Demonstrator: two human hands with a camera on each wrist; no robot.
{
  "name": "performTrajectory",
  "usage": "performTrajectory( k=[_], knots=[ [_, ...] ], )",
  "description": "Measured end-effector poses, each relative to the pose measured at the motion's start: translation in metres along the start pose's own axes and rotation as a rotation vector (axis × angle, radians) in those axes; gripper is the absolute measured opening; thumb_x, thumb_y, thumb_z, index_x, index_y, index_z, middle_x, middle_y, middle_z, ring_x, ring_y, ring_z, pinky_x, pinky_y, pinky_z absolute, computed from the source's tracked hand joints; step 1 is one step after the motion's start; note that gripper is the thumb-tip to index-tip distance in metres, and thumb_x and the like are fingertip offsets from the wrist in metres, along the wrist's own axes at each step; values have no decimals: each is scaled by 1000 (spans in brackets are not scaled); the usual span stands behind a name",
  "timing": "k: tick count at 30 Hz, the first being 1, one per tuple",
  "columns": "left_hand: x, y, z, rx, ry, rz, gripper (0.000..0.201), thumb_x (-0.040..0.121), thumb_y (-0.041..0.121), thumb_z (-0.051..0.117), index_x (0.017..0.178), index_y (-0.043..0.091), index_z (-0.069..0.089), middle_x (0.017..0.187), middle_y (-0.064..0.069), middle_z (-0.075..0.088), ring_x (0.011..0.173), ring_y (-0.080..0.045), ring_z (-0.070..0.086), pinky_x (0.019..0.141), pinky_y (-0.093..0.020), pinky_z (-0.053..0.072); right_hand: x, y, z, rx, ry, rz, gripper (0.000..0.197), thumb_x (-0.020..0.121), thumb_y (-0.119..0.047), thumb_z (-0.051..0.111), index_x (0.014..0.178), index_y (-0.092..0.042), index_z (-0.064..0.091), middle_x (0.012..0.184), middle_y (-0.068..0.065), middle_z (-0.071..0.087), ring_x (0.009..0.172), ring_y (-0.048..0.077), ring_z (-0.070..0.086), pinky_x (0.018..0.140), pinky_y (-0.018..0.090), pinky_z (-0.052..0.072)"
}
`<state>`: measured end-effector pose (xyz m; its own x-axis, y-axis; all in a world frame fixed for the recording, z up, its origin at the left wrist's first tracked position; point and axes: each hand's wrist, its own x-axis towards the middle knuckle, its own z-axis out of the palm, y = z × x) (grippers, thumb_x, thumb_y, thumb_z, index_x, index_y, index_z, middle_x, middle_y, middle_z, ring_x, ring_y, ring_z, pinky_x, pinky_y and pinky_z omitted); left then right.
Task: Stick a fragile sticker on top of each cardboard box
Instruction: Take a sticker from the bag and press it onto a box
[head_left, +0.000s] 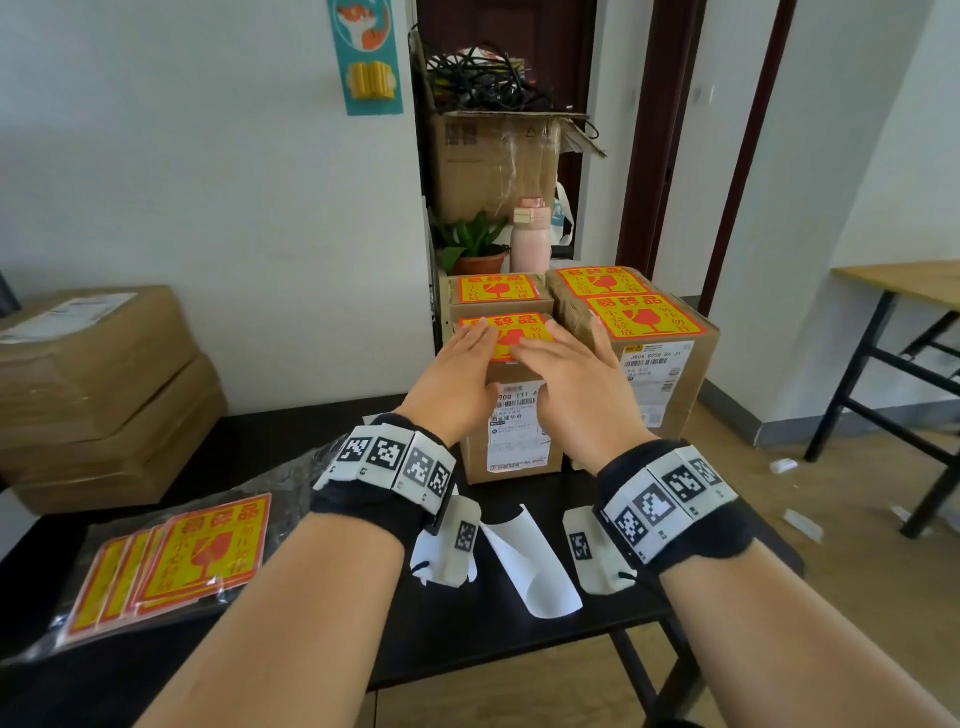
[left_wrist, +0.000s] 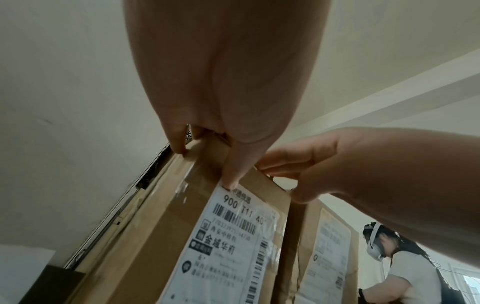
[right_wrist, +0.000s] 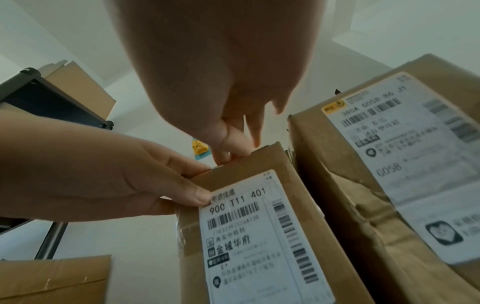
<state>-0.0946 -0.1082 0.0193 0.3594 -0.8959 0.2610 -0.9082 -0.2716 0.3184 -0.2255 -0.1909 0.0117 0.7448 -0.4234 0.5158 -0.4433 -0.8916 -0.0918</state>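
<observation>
A tall narrow cardboard box (head_left: 511, 436) stands on the black table (head_left: 467, 629). On its top lies a yellow and red fragile sticker (head_left: 519, 325). My left hand (head_left: 467, 353) and right hand (head_left: 556, 364) lie flat on that sticker, fingers straight, covering most of it. In the left wrist view my left hand (left_wrist: 207, 144) rests over the box's (left_wrist: 168, 236) top edge, thumb on the front label, beside my right hand (left_wrist: 324, 168). In the right wrist view my right hand (right_wrist: 231, 144) touches the same box (right_wrist: 291, 197). Three neighbouring boxes carry stickers: (head_left: 498, 288), (head_left: 644, 317), (head_left: 602, 280).
A plastic bag with spare stickers (head_left: 197, 551) lies front left, and a curled white backing paper (head_left: 530, 561) lies between my wrists. Stacked brown cartons (head_left: 98, 384) sit at the left. A pink bottle (head_left: 530, 234) and a potted plant (head_left: 475, 244) stand behind. Another person (left_wrist: 405, 267) is nearby.
</observation>
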Motion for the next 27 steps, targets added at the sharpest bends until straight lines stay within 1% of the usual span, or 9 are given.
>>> performTrajectory(
  k=[4,7,11,13,15,17,20,23,27],
  knots=[
    [0,1,-2,-5,3,-9,70,99,22,51,155,14,10,163,-1,7,150,-14,2,117,-24,4,4,2,2,50,36,43,49,92,-7,46,137,-26,53,144,-8,51,147,13,24,122,44,-2],
    [1,0,-3,-3,-17,-20,69,99,24,51,155,14,12,163,-1,9,150,-15,3,118,-26,5,12,3,2,19,44,84,43,98,-15,38,137,-22,54,142,-4,53,145,12,28,122,42,-2],
    [4,5,-5,-83,-30,-37,52,104,22,34,153,9,22,161,-6,17,149,-17,11,118,-26,8,27,9,4,4,-29,113,38,101,-24,32,126,-22,61,136,-4,57,144,10,29,122,38,-5],
    [7,4,-6,-140,36,-39,44,105,19,30,146,6,37,154,-10,34,143,-22,27,115,-28,19,37,12,3,26,-54,138,35,101,-25,33,122,-23,61,137,-3,56,143,11,29,122,40,-5],
    [9,1,-6,-157,99,-41,40,105,22,30,132,3,53,138,-11,52,130,-25,44,105,-28,30,45,13,1,-15,-98,155,34,99,-22,37,123,-22,61,141,1,52,145,15,27,122,46,-2],
    [12,-2,-5,-123,118,-23,39,105,23,32,124,4,61,131,-10,58,124,-24,49,102,-28,33,49,12,-1,-56,-155,179,33,96,-20,40,120,-22,63,139,5,53,143,19,29,121,49,0],
    [20,-2,-4,-118,186,-18,33,102,19,39,116,5,66,118,-10,62,112,-24,53,98,-34,41,53,14,-3,-34,-122,194,29,93,-18,42,109,-19,67,128,6,59,135,22,40,120,47,5],
    [29,-1,0,-128,222,-79,26,100,19,42,109,7,63,114,-8,58,109,-23,50,95,-38,43,57,16,-3,-21,-127,202,28,92,-15,42,104,-18,68,115,4,64,124,23,50,119,47,9],
    [37,-3,8,-216,121,-152,19,101,21,35,113,15,49,121,-6,52,113,-23,49,101,-45,41,63,18,-1,3,-138,230,25,91,-10,43,103,-18,63,113,4,61,122,25,49,119,50,9]
  ],
)
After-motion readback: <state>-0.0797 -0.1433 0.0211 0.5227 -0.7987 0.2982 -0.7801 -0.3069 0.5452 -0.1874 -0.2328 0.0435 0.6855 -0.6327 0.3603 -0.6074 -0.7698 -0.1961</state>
